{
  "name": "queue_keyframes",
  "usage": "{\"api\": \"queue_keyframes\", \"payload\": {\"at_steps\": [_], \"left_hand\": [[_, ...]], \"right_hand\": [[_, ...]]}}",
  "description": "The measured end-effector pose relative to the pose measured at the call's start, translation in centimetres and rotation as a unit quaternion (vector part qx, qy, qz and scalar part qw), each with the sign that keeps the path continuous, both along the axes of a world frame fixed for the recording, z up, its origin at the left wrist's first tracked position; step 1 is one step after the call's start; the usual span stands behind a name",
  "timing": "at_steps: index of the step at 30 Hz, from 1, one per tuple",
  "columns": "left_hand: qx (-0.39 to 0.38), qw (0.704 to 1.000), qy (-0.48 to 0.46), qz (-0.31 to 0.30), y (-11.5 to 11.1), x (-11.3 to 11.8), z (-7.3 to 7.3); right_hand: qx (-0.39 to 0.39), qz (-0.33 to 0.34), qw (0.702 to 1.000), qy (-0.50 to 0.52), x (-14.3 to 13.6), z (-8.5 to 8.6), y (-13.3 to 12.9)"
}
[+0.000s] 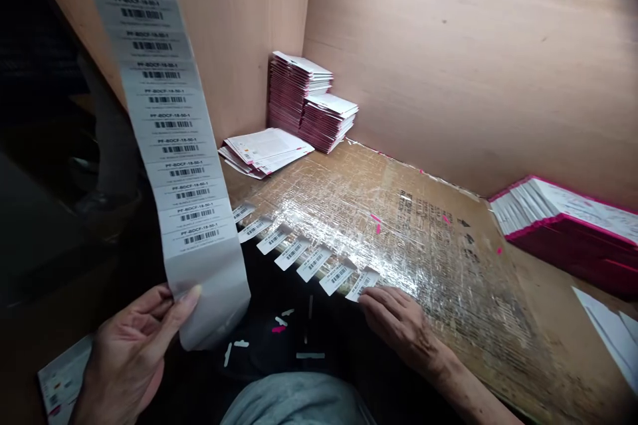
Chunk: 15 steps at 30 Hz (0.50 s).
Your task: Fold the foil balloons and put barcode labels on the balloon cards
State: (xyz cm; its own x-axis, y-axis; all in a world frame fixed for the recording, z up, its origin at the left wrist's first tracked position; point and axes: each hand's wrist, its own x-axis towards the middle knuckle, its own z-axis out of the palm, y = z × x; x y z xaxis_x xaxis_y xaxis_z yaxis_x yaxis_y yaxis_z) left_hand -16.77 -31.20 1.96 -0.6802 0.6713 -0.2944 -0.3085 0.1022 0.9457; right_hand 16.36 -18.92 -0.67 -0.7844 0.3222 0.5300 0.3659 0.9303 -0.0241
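My left hand (137, 352) pinches the blank lower end of a long strip of barcode labels (167, 126) that rises to the top left. My right hand (399, 319) is at the cardboard's front edge, its fingers together on the nearest single label (362, 284). Several more single labels (313, 261) lie in a slanting row along that edge, their ends sticking out past it. The tape-covered cardboard (343, 192) shines under the light.
Stacks of pink-edged packets (299, 96) stand at the back corner beside loose flat packets (269, 149). Another pink-edged row (568, 232) lies at right, near white sheets (611, 332). Wooden panels (448, 53) rise behind. A packet (64, 378) sits at lower left.
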Motion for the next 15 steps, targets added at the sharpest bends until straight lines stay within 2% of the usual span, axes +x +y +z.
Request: {"api": "queue_keyframes", "payload": {"at_steps": [3, 7, 9, 11, 12, 13, 15], "left_hand": [[-0.006, 1.000, 0.014, -0.019, 0.3, 0.3, 0.0], [-0.003, 0.999, 0.001, -0.041, 0.5, 0.3, -0.1], [0.013, 0.999, -0.005, -0.045, 0.2, 0.6, -0.4], [0.031, 0.997, 0.000, -0.065, -0.2, 1.1, -0.6], [0.036, 0.996, 0.006, -0.086, -0.4, 1.4, -0.7], [0.037, 0.993, 0.012, -0.113, -0.6, 1.6, -0.6], [0.043, 0.985, 0.026, -0.164, -0.8, 1.9, -0.2]], "right_hand": [[0.009, -0.004, 1.000, -0.024, 0.5, -0.5, 0.2], [0.008, -0.013, 1.000, -0.016, 0.8, -0.3, -0.4], [-0.018, -0.020, 0.999, 0.033, -0.7, 0.0, -1.0], [-0.123, -0.038, 0.985, 0.114, -3.9, 0.4, -1.6], [-0.212, -0.040, 0.964, 0.158, -6.0, 0.6, -1.9], [-0.317, -0.028, 0.927, 0.197, -8.3, 0.8, -2.2], [-0.510, 0.028, 0.824, 0.246, -12.9, 1.1, -2.7]]}}
